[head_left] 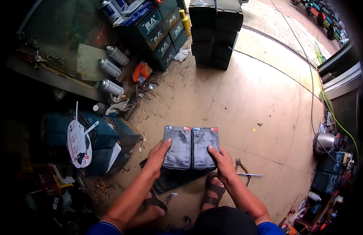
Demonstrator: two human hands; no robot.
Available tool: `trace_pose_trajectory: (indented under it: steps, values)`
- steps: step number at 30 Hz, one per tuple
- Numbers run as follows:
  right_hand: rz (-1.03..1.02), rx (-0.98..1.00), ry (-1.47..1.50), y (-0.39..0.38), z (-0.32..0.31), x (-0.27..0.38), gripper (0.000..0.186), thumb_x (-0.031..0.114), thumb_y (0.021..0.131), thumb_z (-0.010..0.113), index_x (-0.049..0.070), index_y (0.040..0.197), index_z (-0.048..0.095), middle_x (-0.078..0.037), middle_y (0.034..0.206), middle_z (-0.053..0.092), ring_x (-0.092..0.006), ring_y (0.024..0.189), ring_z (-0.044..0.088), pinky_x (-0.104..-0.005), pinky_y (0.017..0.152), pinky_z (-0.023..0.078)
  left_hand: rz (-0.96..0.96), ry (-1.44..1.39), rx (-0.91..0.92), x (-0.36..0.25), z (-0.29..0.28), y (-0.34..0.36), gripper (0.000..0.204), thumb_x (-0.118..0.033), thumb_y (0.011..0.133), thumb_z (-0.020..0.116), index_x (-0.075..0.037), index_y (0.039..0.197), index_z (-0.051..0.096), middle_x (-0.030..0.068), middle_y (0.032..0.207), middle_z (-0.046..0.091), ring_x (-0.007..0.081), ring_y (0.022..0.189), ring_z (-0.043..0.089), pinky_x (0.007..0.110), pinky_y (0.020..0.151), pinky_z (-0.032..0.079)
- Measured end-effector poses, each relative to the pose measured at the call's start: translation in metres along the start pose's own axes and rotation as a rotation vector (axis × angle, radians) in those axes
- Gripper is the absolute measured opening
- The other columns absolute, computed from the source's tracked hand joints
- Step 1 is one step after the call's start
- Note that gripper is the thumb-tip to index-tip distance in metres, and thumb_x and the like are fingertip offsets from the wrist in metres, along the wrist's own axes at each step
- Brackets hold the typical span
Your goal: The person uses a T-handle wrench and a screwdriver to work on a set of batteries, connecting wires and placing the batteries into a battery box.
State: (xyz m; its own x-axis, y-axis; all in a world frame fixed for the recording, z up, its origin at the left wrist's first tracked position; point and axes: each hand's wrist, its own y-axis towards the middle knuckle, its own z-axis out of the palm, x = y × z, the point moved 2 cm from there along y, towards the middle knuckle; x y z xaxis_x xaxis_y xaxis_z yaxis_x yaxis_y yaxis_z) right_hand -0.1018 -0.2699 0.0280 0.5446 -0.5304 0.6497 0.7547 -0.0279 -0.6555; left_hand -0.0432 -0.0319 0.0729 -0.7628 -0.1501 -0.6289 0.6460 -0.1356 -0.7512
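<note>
Two black block batteries sit side by side between my hands, each with a blue and a red terminal corner along its far edge. My left hand (160, 152) grips the outer side of the left battery (177, 149), thumb on its top face. On the other side, my right hand (221, 158) clasps the right battery (204, 141), its thumb also on top. The fingers under both batteries are hidden. Below them, partly covered, lies a dark flat piece (162, 184) between my feet. A screwdriver (252, 174) and dark-handled pliers (244, 168) lie beside my right forearm.
Stacked black batteries (214, 39) stand ahead, with boxed batteries (160, 35) to their left. Several spray cans (111, 68) line the left side. A round paper fan (79, 145) rests on batteries at left. At right are a silver helmet-like object (326, 142) and cables (338, 125).
</note>
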Motion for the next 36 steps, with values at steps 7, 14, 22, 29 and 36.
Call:
trace_pose_trajectory:
  steps: [7, 14, 22, 29, 36]
  values:
    - [-0.002, 0.021, 0.000, 0.133, -0.001, 0.064, 0.053, 0.045, 0.100, 0.071, -0.001, 0.127, 0.068, -0.013, 0.116, 0.075, -0.0216, 0.101, 0.071, -0.0363, 0.094, 0.054, -0.039, 0.065, -0.008, -0.078, 0.034, 0.119, 0.065, -0.059, 0.099, 0.066, -0.005, 0.135, 0.067, 0.0101, 0.125, 0.075, 0.0208, 0.111, 0.071, 0.034, 0.101, 0.052]
    - [0.155, -0.015, 0.171, 0.232, 0.002, 0.074, 0.045, 0.043, 0.104, 0.063, 0.004, 0.126, 0.066, -0.016, 0.119, 0.075, -0.0297, 0.100, 0.073, -0.0469, 0.095, 0.058, -0.089, 0.082, 0.017, -0.094, 0.037, 0.219, 0.057, -0.062, 0.101, 0.059, -0.013, 0.129, 0.069, 0.0074, 0.121, 0.076, 0.0235, 0.111, 0.071, 0.045, 0.097, 0.055]
    - [-0.036, -0.312, 0.311, 0.264, 0.013, 0.072, 0.039, 0.031, 0.102, 0.068, -0.003, 0.120, 0.069, -0.014, 0.112, 0.074, -0.0267, 0.098, 0.070, -0.0409, 0.090, 0.057, -0.096, 0.033, -0.025, -0.091, 0.050, 0.256, 0.063, -0.062, 0.103, 0.054, -0.015, 0.144, 0.058, 0.0102, 0.146, 0.063, 0.0315, 0.136, 0.056, 0.062, 0.118, 0.031]
    - [-0.311, -0.267, 0.085, 0.311, 0.023, 0.096, 0.047, 0.029, 0.105, 0.062, -0.004, 0.138, 0.060, -0.014, 0.125, 0.070, -0.0259, 0.115, 0.065, -0.0383, 0.106, 0.049, 0.175, -0.056, 0.148, -0.108, 0.037, 0.317, 0.067, -0.057, 0.106, 0.055, -0.010, 0.152, 0.050, 0.0088, 0.157, 0.054, 0.0282, 0.146, 0.047, 0.060, 0.124, 0.023]
    - [-0.375, -0.197, 0.108, 0.315, -0.028, 0.102, 0.039, 0.021, 0.106, 0.057, -0.004, 0.134, 0.063, -0.010, 0.125, 0.067, -0.0194, 0.113, 0.055, -0.0321, 0.102, 0.043, 0.212, -0.022, 0.240, -0.123, 0.067, 0.274, 0.093, -0.055, 0.103, 0.062, -0.005, 0.168, 0.019, 0.0079, 0.177, 0.019, 0.0262, 0.163, 0.009, 0.048, 0.130, 0.004]
